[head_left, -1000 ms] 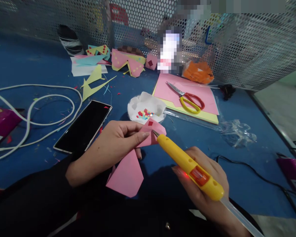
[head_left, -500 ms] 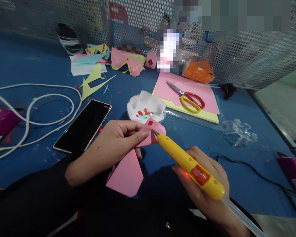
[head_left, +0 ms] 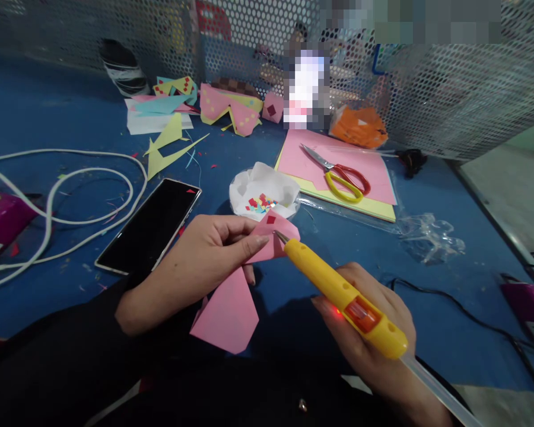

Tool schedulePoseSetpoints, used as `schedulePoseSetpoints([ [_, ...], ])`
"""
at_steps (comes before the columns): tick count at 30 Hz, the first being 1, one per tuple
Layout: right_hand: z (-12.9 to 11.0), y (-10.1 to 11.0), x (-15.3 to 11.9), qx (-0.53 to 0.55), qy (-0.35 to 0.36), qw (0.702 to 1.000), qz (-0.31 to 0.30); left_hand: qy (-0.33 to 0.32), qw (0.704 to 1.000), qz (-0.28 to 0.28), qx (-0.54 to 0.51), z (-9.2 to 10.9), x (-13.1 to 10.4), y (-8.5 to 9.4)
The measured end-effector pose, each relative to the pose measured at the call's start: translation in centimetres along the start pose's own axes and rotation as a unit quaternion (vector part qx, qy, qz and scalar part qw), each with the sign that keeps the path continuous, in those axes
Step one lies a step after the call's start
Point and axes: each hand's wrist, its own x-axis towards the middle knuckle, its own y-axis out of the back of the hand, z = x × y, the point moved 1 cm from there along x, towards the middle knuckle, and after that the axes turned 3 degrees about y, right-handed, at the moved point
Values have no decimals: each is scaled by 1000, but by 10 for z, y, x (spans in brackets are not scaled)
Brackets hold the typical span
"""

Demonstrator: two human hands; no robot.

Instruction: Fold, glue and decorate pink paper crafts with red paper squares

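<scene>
My left hand (head_left: 218, 249) pinches a folded pink paper cutout (head_left: 231, 314) with angular ends, thumb on top and fingers underneath. On its upper end sits a small dark red paper diamond (head_left: 271, 220). My right hand (head_left: 374, 320) is wrapped round a yellow hot glue gun (head_left: 333, 284), a clear glue stick (head_left: 436, 385) coming out of its back. The gun's metal tip is at the pink paper, just right of my left thumb; whether it touches cannot be made out. A red light glows by my right thumb. Behind the paper, a white paper-lined bowl (head_left: 244, 184) holds small coloured paper bits.
Scissors (head_left: 347, 184) lie on stacked pink and yellow paper (head_left: 378, 172) at the right. A phone (head_left: 149, 225) and a looped white cable (head_left: 53, 201) lie left. Pink and yellow paper masks (head_left: 231, 112) stand by the perforated metal screen (head_left: 258, 29). A black cord (head_left: 454, 296) runs right.
Almost nothing differs. The glue gun has shifted very slightly to the right, its tip still at the pink paper; my left hand keeps its hold.
</scene>
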Motion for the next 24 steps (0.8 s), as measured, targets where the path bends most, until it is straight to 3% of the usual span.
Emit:
schedulePoseSetpoints([
  [24,-2,4,1,21,-1,999,-30,-12,998,45,38,2,0,-1],
])
